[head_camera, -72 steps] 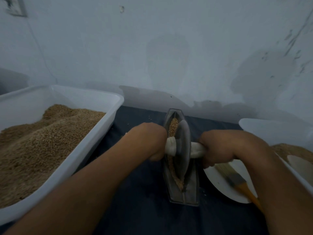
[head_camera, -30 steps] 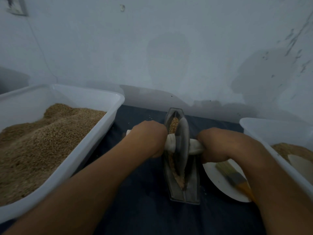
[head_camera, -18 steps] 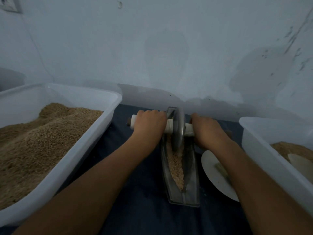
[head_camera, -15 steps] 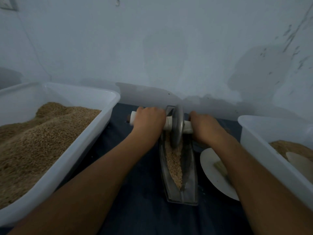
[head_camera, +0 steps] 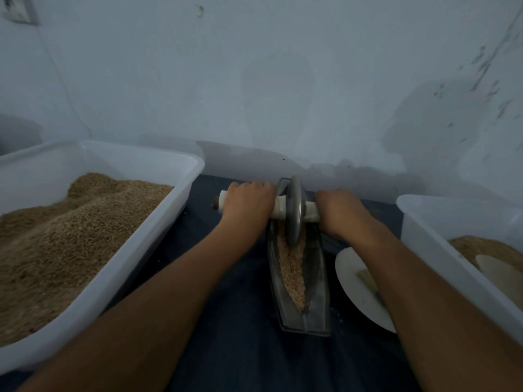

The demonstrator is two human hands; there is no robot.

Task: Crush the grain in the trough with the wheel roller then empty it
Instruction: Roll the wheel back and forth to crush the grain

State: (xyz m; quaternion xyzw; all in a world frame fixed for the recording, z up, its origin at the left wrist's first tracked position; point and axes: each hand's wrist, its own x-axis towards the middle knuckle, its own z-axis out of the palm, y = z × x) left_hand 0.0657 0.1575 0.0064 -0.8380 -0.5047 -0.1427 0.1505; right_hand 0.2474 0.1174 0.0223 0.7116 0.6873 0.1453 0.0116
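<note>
Head cam: we grip the roller (head_camera: 294,209) axle w/ both hands, left hand (head_camera: 247,206) and right hand (head_camera: 338,212) clenched round the white grips either side of the disc. Disc sits at the far end of the trough (head_camera: 317,278), grain (head_camera: 291,264) lying along the groove toward us. We'd keep the axle level, press evenly and pull straight back so the disc stays in the groove. Room's tight: left tub (head_camera: 181,176) and right tub (head_camera: 418,222) flank us, plate (head_camera: 353,278) just beside the trough under our right arm.
</note>
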